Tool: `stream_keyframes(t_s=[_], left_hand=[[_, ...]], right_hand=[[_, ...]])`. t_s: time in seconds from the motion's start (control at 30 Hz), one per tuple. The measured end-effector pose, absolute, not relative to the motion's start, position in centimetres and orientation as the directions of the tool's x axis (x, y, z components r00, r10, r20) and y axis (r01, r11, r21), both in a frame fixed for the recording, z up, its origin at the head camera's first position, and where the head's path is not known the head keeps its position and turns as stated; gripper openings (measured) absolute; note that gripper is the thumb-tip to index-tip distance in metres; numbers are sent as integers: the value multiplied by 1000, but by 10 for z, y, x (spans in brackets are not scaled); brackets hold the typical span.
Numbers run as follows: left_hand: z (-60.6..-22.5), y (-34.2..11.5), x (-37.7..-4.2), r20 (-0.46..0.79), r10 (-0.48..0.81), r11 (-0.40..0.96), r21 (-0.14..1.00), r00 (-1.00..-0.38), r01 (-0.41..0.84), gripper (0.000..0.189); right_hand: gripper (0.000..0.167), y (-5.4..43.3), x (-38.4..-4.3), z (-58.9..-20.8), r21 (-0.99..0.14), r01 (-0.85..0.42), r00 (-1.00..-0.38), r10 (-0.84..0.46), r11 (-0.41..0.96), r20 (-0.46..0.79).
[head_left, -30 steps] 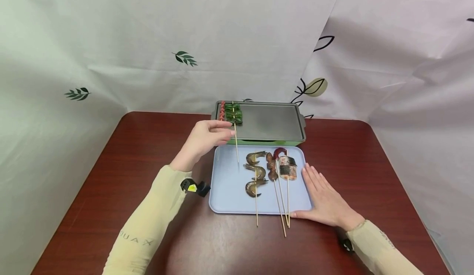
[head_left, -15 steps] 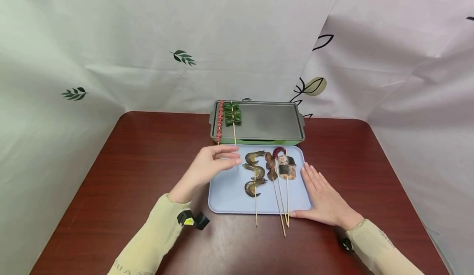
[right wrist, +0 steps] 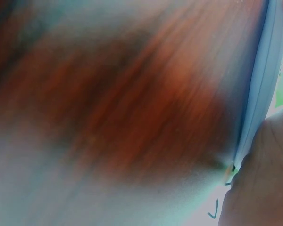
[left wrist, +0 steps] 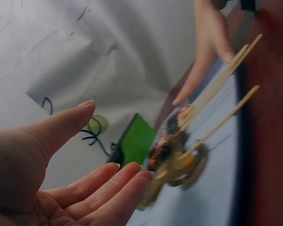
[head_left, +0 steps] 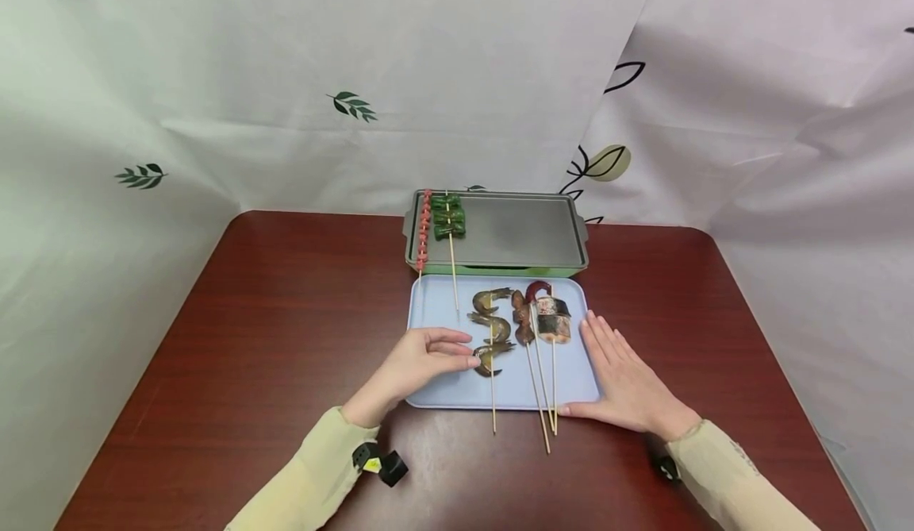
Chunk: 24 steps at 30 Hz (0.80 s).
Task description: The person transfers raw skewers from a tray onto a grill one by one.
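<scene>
My left hand (head_left: 431,359) hovers over the left part of the pale blue tray (head_left: 443,392), its fingertips right at the lowest shrimp on the shrimp skewer (head_left: 490,328). In the left wrist view, thumb and fingers (left wrist: 111,195) stand apart with nothing between them. My right hand (head_left: 630,382) lies with straight fingers along the tray's right edge, its thumb near the stick ends. Beside it on the tray are a meat skewer (head_left: 523,318), a dark red curled piece on a stick (head_left: 537,288) and a skewer of dark-banded pale chunks (head_left: 554,327).
Behind the tray stands a grey grill plate (head_left: 524,233) on a green base. On its left side lie a red beaded skewer (head_left: 424,229) and a green pepper skewer (head_left: 448,220), sticks reaching over the tray. A brown table (head_left: 286,309) and pale curtains (head_left: 457,55) surround them.
My left hand has let go of the green pepper skewer, left on the grill plate, and has come back toward me and right, to the shrimp. The right hand stays at the tray edge.
</scene>
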State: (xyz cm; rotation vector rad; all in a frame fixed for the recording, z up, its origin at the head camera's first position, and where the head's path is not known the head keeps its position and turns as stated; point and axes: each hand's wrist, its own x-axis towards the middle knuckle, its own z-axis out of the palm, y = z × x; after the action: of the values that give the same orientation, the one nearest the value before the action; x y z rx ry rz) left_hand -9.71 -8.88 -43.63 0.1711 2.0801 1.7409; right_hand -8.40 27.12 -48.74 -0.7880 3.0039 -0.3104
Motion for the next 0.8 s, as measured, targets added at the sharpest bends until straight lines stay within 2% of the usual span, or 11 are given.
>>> stream_keyframes(t_s=[0.23,0.5,0.67,0.8], left_hand=[[-449,-79,-83,-247,397,207,962,-884,-175,45],[-453,-70,-76,-293,437,300,939,-851,-169,46],[-460,-65,-75,-291,416,350,926,-862,-143,42],[-464,-59,-75,-242,389,404,912,-889,-71,38]], right_hand=[[132,271,-85,-488,-191,-488,-870,-491,851,37],[132,271,-85,-488,-197,-481,-874,-485,855,28],[132,270,-84,-488,-200,-478,-875,-484,855,21],[132,271,-84,-487,-204,-476,-876,-482,856,22]])
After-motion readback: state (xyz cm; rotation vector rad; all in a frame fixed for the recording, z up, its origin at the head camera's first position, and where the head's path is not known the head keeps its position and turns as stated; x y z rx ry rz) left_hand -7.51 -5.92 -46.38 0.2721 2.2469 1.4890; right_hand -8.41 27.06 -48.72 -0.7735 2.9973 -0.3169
